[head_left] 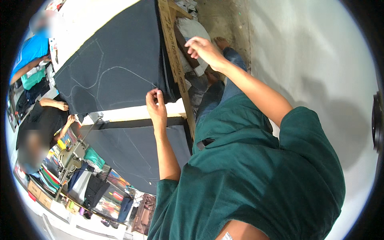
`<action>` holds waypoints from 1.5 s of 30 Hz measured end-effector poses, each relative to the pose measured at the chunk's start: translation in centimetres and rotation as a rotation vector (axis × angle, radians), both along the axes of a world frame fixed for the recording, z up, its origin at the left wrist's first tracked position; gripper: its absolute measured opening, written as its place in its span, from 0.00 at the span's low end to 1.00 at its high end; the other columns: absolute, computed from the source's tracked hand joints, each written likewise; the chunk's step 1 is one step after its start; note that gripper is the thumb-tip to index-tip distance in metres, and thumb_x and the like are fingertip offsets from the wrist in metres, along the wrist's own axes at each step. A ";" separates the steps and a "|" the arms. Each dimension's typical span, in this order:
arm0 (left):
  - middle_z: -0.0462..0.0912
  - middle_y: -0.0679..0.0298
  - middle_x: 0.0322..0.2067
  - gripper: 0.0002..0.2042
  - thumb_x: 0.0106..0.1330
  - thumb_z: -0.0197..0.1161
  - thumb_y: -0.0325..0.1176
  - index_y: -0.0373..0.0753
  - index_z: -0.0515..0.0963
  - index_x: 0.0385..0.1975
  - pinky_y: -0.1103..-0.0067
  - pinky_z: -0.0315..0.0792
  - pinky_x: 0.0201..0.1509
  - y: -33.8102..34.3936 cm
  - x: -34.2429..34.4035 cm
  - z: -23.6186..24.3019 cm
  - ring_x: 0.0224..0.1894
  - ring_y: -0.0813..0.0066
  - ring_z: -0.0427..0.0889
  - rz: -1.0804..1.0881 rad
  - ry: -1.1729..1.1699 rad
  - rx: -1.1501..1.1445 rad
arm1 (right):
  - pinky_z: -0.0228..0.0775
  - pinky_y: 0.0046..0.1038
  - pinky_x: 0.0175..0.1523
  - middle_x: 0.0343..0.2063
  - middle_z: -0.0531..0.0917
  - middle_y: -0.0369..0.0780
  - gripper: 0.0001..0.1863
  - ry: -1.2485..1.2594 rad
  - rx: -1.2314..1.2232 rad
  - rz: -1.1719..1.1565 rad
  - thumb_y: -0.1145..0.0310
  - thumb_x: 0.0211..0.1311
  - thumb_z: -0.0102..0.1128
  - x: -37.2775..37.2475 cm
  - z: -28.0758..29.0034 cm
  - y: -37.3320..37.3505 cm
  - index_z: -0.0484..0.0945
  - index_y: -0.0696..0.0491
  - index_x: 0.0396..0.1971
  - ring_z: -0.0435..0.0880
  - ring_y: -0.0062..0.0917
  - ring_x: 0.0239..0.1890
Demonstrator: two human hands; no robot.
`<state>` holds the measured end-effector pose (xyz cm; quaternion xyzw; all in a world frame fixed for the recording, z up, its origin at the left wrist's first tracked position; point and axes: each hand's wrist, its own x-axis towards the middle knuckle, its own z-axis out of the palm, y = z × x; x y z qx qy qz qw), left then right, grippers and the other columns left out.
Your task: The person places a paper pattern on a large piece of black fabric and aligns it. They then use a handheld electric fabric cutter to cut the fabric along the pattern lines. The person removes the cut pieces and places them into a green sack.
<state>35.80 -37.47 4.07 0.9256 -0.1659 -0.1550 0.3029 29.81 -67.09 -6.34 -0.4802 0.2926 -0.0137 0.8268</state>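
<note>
Seemingly handling chalk-lined dark cloth (120,52) on pale table (90,20), with left hand (157,106) over its edge, fingertips bunched; can't tell if gripping. Holds right hand (207,53) loosely open, off cloth. Likely needs steadying next.

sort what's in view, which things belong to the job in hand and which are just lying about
Likely in the job:
black cloth with chalky outlines, its edge by the left hand
second dark cloth, also marked with pale lines

Apparently just lying about:
green bundle
brown boxes
</note>
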 end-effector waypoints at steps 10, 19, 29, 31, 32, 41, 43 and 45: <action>0.85 0.59 0.49 0.08 0.84 0.61 0.34 0.36 0.82 0.51 0.69 0.78 0.52 1.0 -0.2 -1.4 0.46 0.70 0.82 -0.036 -0.032 -0.133 | 0.79 0.39 0.42 0.34 0.89 0.42 0.11 -0.094 -0.578 0.146 0.64 0.78 0.65 -2.6 4.6 13.5 0.80 0.53 0.52 0.89 0.33 0.36; 0.85 0.62 0.49 0.11 0.78 0.68 0.42 0.41 0.90 0.46 0.69 0.78 0.54 1.0 1.0 -0.2 0.45 0.68 0.79 -0.168 -0.011 0.009 | 0.80 0.45 0.49 0.38 0.89 0.43 0.12 -0.052 -0.618 0.104 0.65 0.74 0.69 -4.0 5.8 16.3 0.80 0.53 0.49 0.90 0.43 0.44; 0.85 0.61 0.48 0.18 0.75 0.73 0.50 0.41 0.91 0.49 0.69 0.80 0.52 0.6 3.1 0.1 0.41 0.68 0.82 -0.171 0.100 0.122 | 0.80 0.49 0.50 0.38 0.87 0.43 0.13 -0.080 -0.627 -0.008 0.72 0.74 0.65 -5.0 5.9 18.2 0.73 0.51 0.52 0.90 0.45 0.44; 0.84 0.60 0.48 0.19 0.76 0.71 0.50 0.39 0.90 0.51 0.70 0.79 0.51 0.5 3.1 0.0 0.41 0.70 0.81 -0.178 0.133 0.101 | 0.80 0.49 0.51 0.39 0.86 0.43 0.13 -0.063 -0.618 0.039 0.72 0.75 0.64 -5.3 6.8 17.8 0.75 0.51 0.55 0.89 0.43 0.45; 0.84 0.59 0.49 0.20 0.76 0.71 0.50 0.39 0.90 0.51 0.69 0.79 0.52 0.5 3.2 0.2 0.42 0.70 0.81 -0.178 0.160 0.086 | 0.80 0.48 0.51 0.40 0.85 0.43 0.14 -0.069 -0.658 0.045 0.71 0.75 0.64 -5.3 6.8 17.8 0.75 0.51 0.56 0.89 0.43 0.45; 0.82 0.60 0.56 0.23 0.77 0.68 0.53 0.39 0.86 0.58 0.71 0.75 0.59 0.2 3.8 1.7 0.55 0.67 0.82 -0.146 0.358 0.129 | 0.81 0.47 0.49 0.42 0.88 0.47 0.13 0.045 -0.754 0.136 0.64 0.77 0.64 -4.9 7.5 17.8 0.80 0.53 0.54 0.90 0.45 0.45; 0.83 0.57 0.54 0.22 0.77 0.68 0.51 0.38 0.87 0.57 0.69 0.77 0.55 0.4 3.9 1.5 0.48 0.67 0.83 -0.178 0.293 0.114 | 0.79 0.46 0.44 0.36 0.87 0.46 0.11 0.023 -0.823 0.067 0.65 0.76 0.66 -4.7 6.0 18.8 0.80 0.53 0.51 0.90 0.43 0.40; 0.85 0.55 0.52 0.22 0.78 0.68 0.50 0.37 0.87 0.56 0.69 0.79 0.53 0.9 4.3 0.8 0.45 0.66 0.84 -0.183 0.287 0.065 | 0.78 0.48 0.43 0.35 0.87 0.48 0.08 0.020 -0.818 0.050 0.67 0.76 0.66 -4.7 5.6 19.3 0.79 0.54 0.46 0.90 0.46 0.41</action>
